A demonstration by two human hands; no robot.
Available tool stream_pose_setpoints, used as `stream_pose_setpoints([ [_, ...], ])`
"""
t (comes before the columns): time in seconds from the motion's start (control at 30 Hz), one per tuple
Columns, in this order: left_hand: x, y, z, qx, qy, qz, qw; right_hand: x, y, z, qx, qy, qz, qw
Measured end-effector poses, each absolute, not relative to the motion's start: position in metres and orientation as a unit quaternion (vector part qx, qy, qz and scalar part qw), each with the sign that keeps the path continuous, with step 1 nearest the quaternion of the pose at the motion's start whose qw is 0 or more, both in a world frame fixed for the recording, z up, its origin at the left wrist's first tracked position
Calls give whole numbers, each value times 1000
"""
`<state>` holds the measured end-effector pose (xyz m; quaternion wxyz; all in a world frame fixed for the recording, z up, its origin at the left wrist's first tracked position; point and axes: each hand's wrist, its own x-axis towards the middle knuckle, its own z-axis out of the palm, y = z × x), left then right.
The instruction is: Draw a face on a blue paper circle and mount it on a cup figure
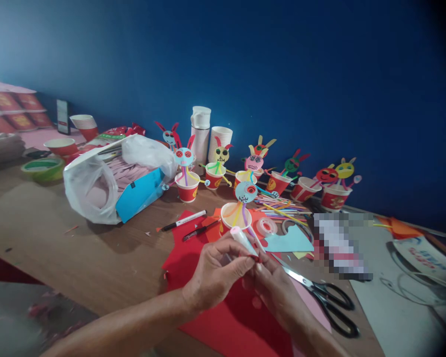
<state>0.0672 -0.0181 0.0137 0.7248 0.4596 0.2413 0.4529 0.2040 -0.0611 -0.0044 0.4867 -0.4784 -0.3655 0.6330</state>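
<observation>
Close together over a red paper sheet [208, 255], both my hands are closed in pinches. My left hand [217, 275] grips a white tube with a pink end [244, 241], which looks like a glue stick. My right hand [269, 285] meets it at the fingertips and pinches a small dark red paper piece [257, 258]. Just beyond stands a paper cup [228, 230] holding a light blue paper face [246, 192] with one red eye and coloured stick limbs. Scissors [319, 292] with black handles lie right of my right hand.
Several decorated cups with paper faces, including a red cup [188, 191], line the blue wall. A plastic bag [85, 191] of pink strips sits left. Pens [184, 220], a tape roll [266, 226], coloured sticks [278, 206] and blue paper [292, 240] surround the work. Another person's arm [3, 146] shows far left.
</observation>
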Motion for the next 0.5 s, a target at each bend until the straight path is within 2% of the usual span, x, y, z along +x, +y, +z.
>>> stream_pose_setpoints([
  [0.17,68,-20,13,453,211,432,750,200,-61,-4,-418,-331,700,474],
  [0.37,67,-21,14,463,231,444,732,203,-62,-8,-456,-340,654,499],
  [0.5,68,-22,14,448,226,431,750,204,-63,-11,-427,-325,693,482],
])
